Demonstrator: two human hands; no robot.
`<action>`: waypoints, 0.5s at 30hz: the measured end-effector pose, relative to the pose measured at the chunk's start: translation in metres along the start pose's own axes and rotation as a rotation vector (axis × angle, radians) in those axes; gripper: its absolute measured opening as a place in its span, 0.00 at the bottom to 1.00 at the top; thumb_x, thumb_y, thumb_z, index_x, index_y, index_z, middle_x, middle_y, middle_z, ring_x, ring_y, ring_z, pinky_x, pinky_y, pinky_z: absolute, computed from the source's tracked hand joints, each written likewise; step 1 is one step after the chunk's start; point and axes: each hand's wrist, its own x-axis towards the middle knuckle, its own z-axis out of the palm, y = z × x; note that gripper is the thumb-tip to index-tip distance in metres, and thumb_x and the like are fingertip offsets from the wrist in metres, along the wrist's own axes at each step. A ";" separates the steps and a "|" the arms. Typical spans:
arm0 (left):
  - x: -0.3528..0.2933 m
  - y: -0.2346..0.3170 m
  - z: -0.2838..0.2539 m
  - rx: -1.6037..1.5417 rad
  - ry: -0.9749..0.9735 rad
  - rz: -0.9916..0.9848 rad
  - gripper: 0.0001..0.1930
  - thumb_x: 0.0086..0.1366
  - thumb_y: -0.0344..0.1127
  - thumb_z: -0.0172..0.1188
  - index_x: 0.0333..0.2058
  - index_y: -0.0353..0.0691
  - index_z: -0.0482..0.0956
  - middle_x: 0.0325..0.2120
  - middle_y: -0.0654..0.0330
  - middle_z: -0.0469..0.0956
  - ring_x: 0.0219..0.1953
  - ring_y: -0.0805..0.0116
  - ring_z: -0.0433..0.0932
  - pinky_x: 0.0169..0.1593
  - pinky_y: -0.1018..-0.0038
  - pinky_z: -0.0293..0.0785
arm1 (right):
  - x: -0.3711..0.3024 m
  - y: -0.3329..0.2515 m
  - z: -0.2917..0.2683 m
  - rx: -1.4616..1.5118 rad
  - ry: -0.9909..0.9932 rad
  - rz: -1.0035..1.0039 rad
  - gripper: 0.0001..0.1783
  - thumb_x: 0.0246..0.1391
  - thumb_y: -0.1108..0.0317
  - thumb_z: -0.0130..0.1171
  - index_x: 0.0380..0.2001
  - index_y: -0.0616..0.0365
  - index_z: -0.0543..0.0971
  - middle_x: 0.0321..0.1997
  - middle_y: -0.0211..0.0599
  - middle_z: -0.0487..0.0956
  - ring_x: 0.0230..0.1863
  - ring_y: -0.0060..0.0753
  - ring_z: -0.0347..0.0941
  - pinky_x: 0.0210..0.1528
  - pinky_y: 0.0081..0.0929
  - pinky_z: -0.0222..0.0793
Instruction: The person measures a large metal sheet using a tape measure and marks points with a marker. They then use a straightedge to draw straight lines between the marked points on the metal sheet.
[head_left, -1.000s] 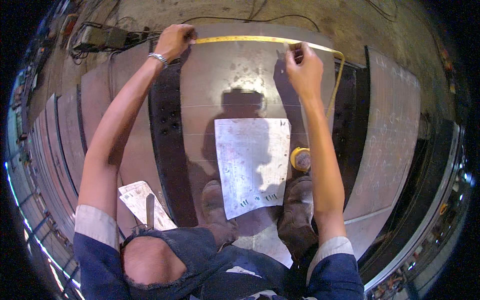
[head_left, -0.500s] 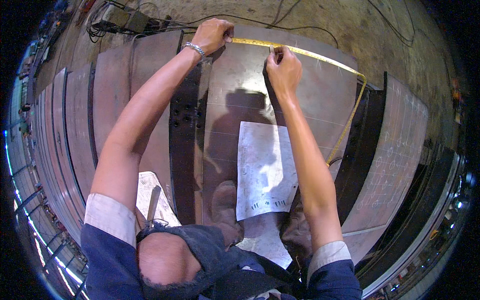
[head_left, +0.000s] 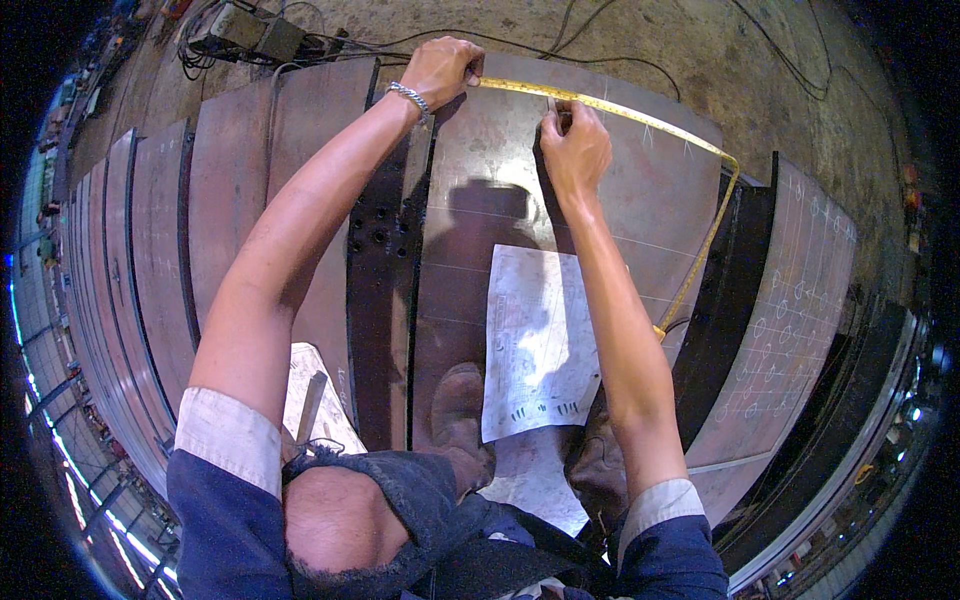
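we see the left hand (head_left: 447,68) pinching the yellow tape measure (head_left: 640,118) at the steel plate (head_left: 640,215)'s far edge, the right hand (head_left: 572,148) gripping a marker (head_left: 553,110) beside the tape.

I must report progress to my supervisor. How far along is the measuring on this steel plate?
Done: the yellow tape measure is stretched along the steel plate far edge. In hand: the left hand pins its end, and the right hand holds a marker at the tape. Left: I see no clear new mark; the paper drawing lies nearby.
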 end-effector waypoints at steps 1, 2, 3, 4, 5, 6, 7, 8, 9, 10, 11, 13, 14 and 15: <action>0.000 0.001 -0.001 0.001 0.008 0.004 0.07 0.57 0.37 0.70 0.33 0.44 0.83 0.30 0.56 0.83 0.39 0.50 0.83 0.43 0.57 0.78 | 0.000 0.001 0.000 -0.003 -0.001 0.001 0.12 0.53 0.63 0.65 0.36 0.60 0.83 0.38 0.48 0.83 0.39 0.57 0.81 0.41 0.51 0.74; 0.000 0.002 -0.001 -0.006 -0.002 -0.008 0.07 0.57 0.37 0.70 0.32 0.44 0.83 0.30 0.56 0.83 0.39 0.50 0.83 0.43 0.57 0.78 | 0.001 0.001 0.001 -0.013 -0.005 0.005 0.12 0.53 0.63 0.65 0.36 0.60 0.83 0.38 0.48 0.83 0.39 0.57 0.81 0.41 0.51 0.74; 0.000 0.003 -0.002 -0.014 -0.012 -0.019 0.07 0.57 0.37 0.70 0.32 0.44 0.83 0.30 0.56 0.83 0.38 0.50 0.83 0.44 0.57 0.78 | 0.001 0.002 0.001 -0.022 -0.008 0.009 0.12 0.53 0.63 0.65 0.36 0.60 0.83 0.39 0.48 0.83 0.39 0.57 0.81 0.42 0.51 0.74; 0.000 0.003 -0.002 -0.020 -0.022 -0.030 0.07 0.57 0.37 0.70 0.32 0.44 0.83 0.30 0.56 0.83 0.38 0.50 0.83 0.44 0.57 0.78 | 0.001 0.002 0.001 -0.030 -0.011 0.013 0.12 0.53 0.63 0.65 0.37 0.60 0.83 0.39 0.48 0.83 0.39 0.57 0.81 0.42 0.51 0.74; 0.000 0.003 -0.002 -0.020 -0.016 -0.027 0.07 0.57 0.37 0.70 0.32 0.44 0.83 0.30 0.56 0.83 0.38 0.50 0.83 0.44 0.57 0.78 | 0.001 0.003 0.002 -0.026 0.000 -0.001 0.12 0.53 0.63 0.64 0.37 0.60 0.82 0.39 0.47 0.83 0.40 0.57 0.81 0.42 0.51 0.74; 0.000 0.003 -0.001 -0.021 -0.009 -0.023 0.07 0.57 0.37 0.70 0.32 0.44 0.83 0.30 0.56 0.83 0.38 0.50 0.83 0.44 0.57 0.78 | 0.000 0.003 0.002 -0.022 0.012 -0.015 0.12 0.53 0.64 0.64 0.37 0.60 0.82 0.39 0.47 0.83 0.40 0.57 0.81 0.42 0.51 0.74; 0.000 0.002 -0.001 -0.021 -0.005 -0.019 0.06 0.57 0.36 0.69 0.32 0.44 0.84 0.30 0.56 0.83 0.38 0.50 0.83 0.44 0.57 0.78 | -0.001 0.003 0.002 -0.018 0.024 -0.027 0.12 0.53 0.64 0.64 0.37 0.60 0.82 0.39 0.47 0.83 0.40 0.56 0.81 0.42 0.51 0.74; 0.001 0.002 -0.001 -0.030 -0.002 -0.014 0.06 0.57 0.36 0.69 0.32 0.44 0.83 0.30 0.56 0.83 0.39 0.50 0.83 0.44 0.57 0.78 | -0.001 0.003 0.002 -0.018 0.022 -0.022 0.12 0.53 0.64 0.64 0.37 0.60 0.82 0.39 0.47 0.83 0.40 0.56 0.81 0.42 0.51 0.74; 0.001 0.001 0.000 -0.038 0.001 -0.009 0.07 0.57 0.36 0.69 0.32 0.43 0.83 0.30 0.56 0.83 0.39 0.50 0.83 0.44 0.57 0.78 | 0.000 0.003 0.001 -0.019 0.020 -0.017 0.12 0.54 0.64 0.64 0.37 0.60 0.82 0.39 0.47 0.83 0.40 0.56 0.81 0.42 0.51 0.74; 0.000 0.000 0.000 -0.045 0.003 -0.006 0.07 0.57 0.36 0.69 0.33 0.43 0.83 0.31 0.56 0.83 0.39 0.50 0.83 0.44 0.57 0.78 | -0.001 0.003 0.001 -0.018 0.017 -0.013 0.11 0.54 0.64 0.64 0.37 0.60 0.83 0.39 0.47 0.83 0.40 0.56 0.81 0.42 0.51 0.75; 0.000 0.000 0.000 -0.037 0.001 -0.003 0.07 0.57 0.36 0.69 0.33 0.43 0.83 0.31 0.56 0.84 0.39 0.50 0.83 0.44 0.56 0.78 | -0.001 0.002 0.001 -0.013 0.016 -0.005 0.11 0.54 0.64 0.64 0.37 0.60 0.83 0.39 0.47 0.83 0.40 0.56 0.81 0.42 0.51 0.75; -0.001 -0.001 0.001 -0.021 -0.001 0.003 0.06 0.57 0.35 0.68 0.33 0.43 0.83 0.32 0.56 0.84 0.40 0.50 0.83 0.44 0.56 0.78 | 0.000 0.001 0.001 -0.004 0.014 0.010 0.11 0.54 0.64 0.63 0.37 0.60 0.83 0.39 0.47 0.83 0.40 0.56 0.81 0.42 0.50 0.75; -0.001 -0.001 0.001 -0.025 0.003 0.005 0.06 0.58 0.35 0.68 0.33 0.43 0.83 0.32 0.56 0.84 0.40 0.49 0.83 0.44 0.56 0.78 | 0.000 0.001 0.001 -0.003 0.016 0.012 0.11 0.54 0.64 0.63 0.37 0.60 0.83 0.39 0.48 0.83 0.40 0.56 0.81 0.42 0.50 0.75; -0.001 -0.002 0.001 -0.028 0.007 0.007 0.06 0.58 0.35 0.68 0.33 0.43 0.83 0.32 0.55 0.83 0.40 0.49 0.83 0.44 0.56 0.78 | 0.000 0.001 0.001 -0.002 0.017 0.014 0.12 0.55 0.64 0.63 0.37 0.60 0.83 0.39 0.48 0.83 0.40 0.56 0.81 0.42 0.50 0.75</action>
